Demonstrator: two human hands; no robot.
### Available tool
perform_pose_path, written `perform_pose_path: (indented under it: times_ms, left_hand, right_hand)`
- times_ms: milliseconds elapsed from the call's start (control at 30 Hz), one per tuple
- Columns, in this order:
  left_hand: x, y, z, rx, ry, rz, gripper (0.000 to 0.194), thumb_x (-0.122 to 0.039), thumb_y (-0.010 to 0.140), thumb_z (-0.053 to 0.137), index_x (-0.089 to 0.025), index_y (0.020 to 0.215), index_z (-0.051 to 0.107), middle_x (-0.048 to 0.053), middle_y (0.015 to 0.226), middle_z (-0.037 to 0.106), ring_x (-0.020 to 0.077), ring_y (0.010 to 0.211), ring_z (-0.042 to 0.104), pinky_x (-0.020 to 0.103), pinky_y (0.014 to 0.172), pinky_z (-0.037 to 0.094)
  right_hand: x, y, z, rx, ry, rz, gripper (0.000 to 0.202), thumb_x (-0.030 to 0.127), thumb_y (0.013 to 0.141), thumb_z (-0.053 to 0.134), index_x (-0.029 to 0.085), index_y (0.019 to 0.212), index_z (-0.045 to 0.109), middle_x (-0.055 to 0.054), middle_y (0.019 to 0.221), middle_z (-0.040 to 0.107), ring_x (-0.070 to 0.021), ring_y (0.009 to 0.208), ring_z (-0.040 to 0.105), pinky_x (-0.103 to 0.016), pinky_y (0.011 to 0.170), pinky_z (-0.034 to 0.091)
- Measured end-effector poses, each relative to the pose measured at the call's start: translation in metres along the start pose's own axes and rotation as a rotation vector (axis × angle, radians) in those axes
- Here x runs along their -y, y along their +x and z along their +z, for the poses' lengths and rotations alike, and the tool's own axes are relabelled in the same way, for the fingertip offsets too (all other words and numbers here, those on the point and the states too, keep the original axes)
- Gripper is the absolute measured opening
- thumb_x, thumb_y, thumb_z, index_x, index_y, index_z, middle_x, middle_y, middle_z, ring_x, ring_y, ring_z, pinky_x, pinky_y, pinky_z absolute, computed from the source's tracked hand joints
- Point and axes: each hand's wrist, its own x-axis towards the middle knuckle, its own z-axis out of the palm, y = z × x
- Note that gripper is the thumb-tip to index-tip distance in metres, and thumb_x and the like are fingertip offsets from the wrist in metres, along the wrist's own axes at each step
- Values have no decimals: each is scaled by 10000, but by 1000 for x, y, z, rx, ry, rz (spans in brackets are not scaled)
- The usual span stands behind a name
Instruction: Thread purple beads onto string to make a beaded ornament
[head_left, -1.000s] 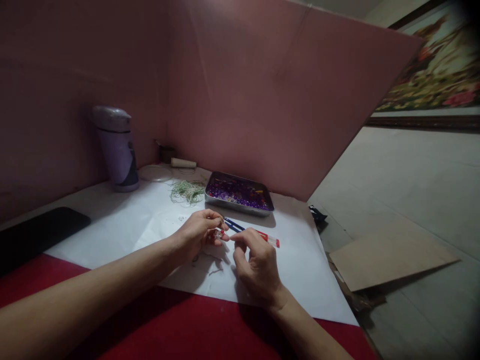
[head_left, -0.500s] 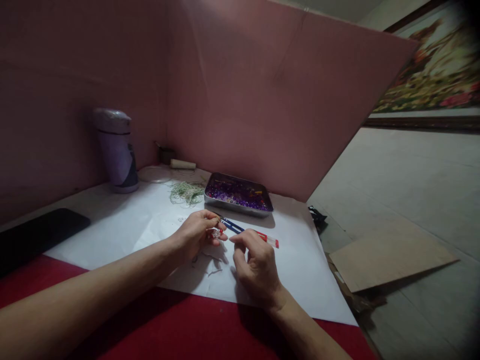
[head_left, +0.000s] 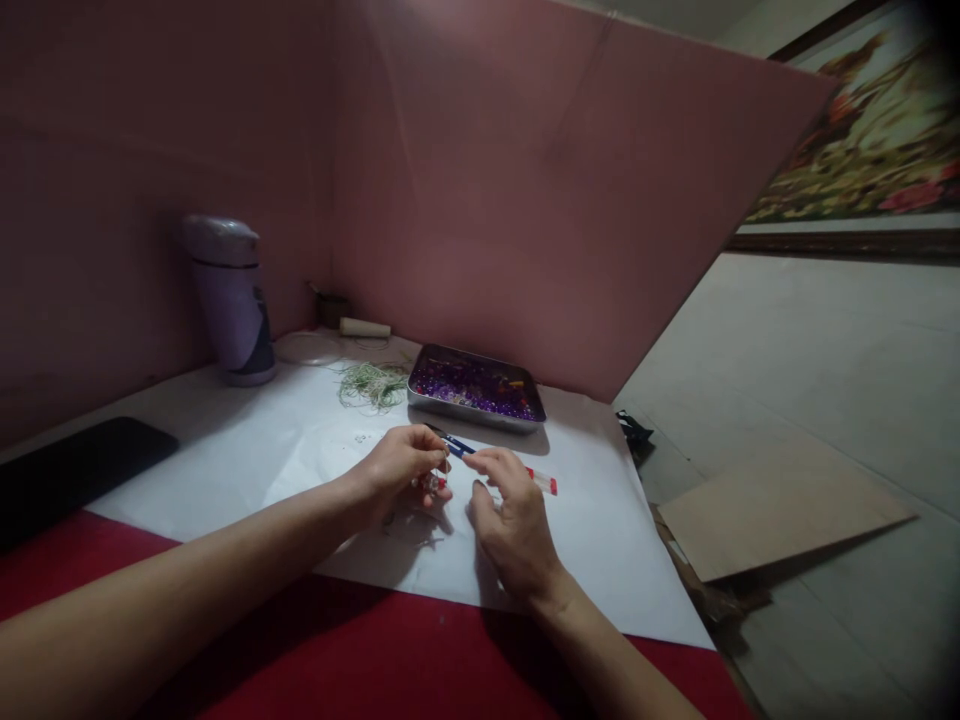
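My left hand (head_left: 405,468) is closed, thumb and fingers pinching a small beadwork piece (head_left: 433,484) of clear and red beads, with a short pale strand at the fingertips. Just to its right, my right hand (head_left: 514,520) hovers with thumb and index finger apart and the other fingers curled; I see nothing between them. Beyond the hands lie blue thread snips (head_left: 450,441) and a clear tube with red ends (head_left: 543,482), both partly hidden by my right hand. A metal tray (head_left: 472,413) of purple beads stands behind them.
A tangle of pale green thread (head_left: 371,386) lies left of the tray. Farther back are a wooden handle (head_left: 365,328) and a lilac flask (head_left: 232,310). A black phone-like slab (head_left: 90,470) rests at left. Pink panels (head_left: 510,200) enclose the table's back and left.
My right hand's thumb and index finger have spread wider, and the hand has shifted slightly. The beadwork has turned and dropped a little in my left hand, showing more red.
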Motion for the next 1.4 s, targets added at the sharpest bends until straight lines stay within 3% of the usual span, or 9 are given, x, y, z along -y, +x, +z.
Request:
perform_pose_path:
  times_ms: [133,267,467,600,733,833,967,1167,1400]
  left_hand:
    - [1,-2,2,53,55,30,102,-169,735,602,-147,762,506,-5,567,570,134,456,589,189,363,394]
    - [-1,-4,3,67,73,28,125,-196,729,610,-142,786,514,-8,520,565,125,432,568,196,377,407]
    - [-2,-4,3,75,48,14,231,-145,730,552,-144,955,500,8,633,596,146,470,607,220,395,422]
    - [-11,-11,7,54,131,9,227,-120,725,503,-134,951,514,4,646,576,129,469,586,225,410,427]
    - [-17,-14,8,11,183,45,285,-78,659,519,-121,940,534,46,838,604,102,495,585,223,442,431]
    - [-15,-11,5,11,132,46,331,-23,603,486,-120,914,545,46,860,603,85,492,571,215,445,414]
    - [-12,-8,2,90,1,-25,237,-67,623,544,-118,854,555,36,730,613,116,520,582,235,479,426]
    - [-11,-7,0,229,-10,-47,79,-149,636,628,-91,689,632,44,619,617,118,563,570,251,583,443]
    - [-7,-7,-2,256,17,-94,57,-151,591,675,-104,615,654,22,563,606,105,540,542,242,594,423]
  right_hand:
    - [8,2,-1,55,175,32,257,57,772,463,177,925,631,-61,931,611,-151,773,572,-239,591,450]
    - [11,0,0,107,238,57,261,55,762,477,186,934,623,-44,920,610,-137,738,559,-232,600,441]
    - [3,0,1,33,205,237,144,106,788,477,177,862,579,-28,838,593,-121,620,520,-241,574,429]
    - [3,2,0,166,316,161,306,90,775,469,206,1028,595,-44,1052,592,-124,710,545,-247,637,443]
    - [0,2,2,261,352,244,245,135,804,479,191,1014,593,-23,892,623,-112,631,532,-232,582,423]
    - [-3,2,2,216,394,304,117,185,819,502,176,906,580,4,746,600,-111,601,529,-219,552,410]
    - [-6,3,0,153,370,332,80,218,836,505,172,807,564,30,628,536,-102,525,487,-211,502,386]
    - [-4,4,-2,88,207,248,91,181,835,500,171,803,584,6,649,560,-121,556,517,-228,532,405]
    - [-5,3,-2,49,119,178,121,141,830,489,174,757,580,-6,661,572,-132,585,535,-240,569,419]
